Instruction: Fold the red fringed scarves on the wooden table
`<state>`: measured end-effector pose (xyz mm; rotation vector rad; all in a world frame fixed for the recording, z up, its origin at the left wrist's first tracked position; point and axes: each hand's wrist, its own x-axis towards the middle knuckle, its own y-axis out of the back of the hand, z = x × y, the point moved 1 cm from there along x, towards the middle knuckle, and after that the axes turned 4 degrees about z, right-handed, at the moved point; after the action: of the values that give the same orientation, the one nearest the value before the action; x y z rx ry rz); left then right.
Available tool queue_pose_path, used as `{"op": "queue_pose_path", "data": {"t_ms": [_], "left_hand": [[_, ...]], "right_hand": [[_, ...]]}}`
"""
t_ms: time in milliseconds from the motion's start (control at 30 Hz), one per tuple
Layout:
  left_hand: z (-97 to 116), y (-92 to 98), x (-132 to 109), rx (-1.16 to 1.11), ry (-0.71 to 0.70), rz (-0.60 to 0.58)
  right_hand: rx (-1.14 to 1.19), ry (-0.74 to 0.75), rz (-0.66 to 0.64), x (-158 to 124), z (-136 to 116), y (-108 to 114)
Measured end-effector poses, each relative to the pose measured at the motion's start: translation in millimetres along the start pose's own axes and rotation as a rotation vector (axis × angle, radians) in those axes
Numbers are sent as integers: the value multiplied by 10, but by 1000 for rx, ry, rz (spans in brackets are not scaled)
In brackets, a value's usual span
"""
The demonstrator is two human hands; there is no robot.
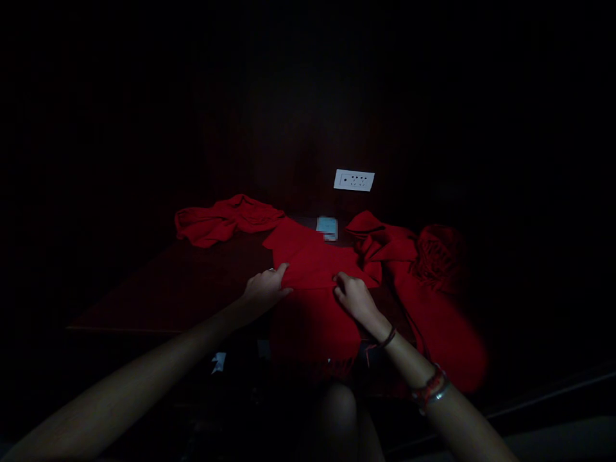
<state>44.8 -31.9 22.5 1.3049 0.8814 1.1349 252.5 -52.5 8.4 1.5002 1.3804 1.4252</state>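
A red scarf (312, 321) lies across the table, and its fringed end hangs over the front edge above a knee. My left hand (264, 285) rests at the scarf's left side, with thumb and forefinger spread apart on the cloth. On the right side, my right hand (355, 296) has its fingers curled at the cloth and pinches it along a crosswise crease. The fingertips of this hand are partly hidden. Between my two hands the cloth lies fairly flat.
Crumpled red cloth (226, 221) lies at the back left. More red fabric (447, 333), with a fringed bunch (437, 256), spreads at the right. A pale blue item (327, 228) sits at the table's back. A white socket panel (354, 180) is on the dark wall.
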Motion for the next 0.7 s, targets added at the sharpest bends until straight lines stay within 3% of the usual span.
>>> {"op": "queue_pose_path", "data": {"t_ms": [267, 500, 600, 700], "left_hand": [[130, -11, 29, 141, -14, 110], [-179, -134, 165, -184, -40, -44], [-197, -129, 113, -120, -153, 56], [-161, -98, -8, 0, -375, 128]], "right_hand": [[-202, -11, -10, 117, -104, -33], [-71, -40, -32, 134, 29, -8], [-109, -29, 15, 107, 24, 17], [-163, 25, 77, 62, 39, 27]]}}
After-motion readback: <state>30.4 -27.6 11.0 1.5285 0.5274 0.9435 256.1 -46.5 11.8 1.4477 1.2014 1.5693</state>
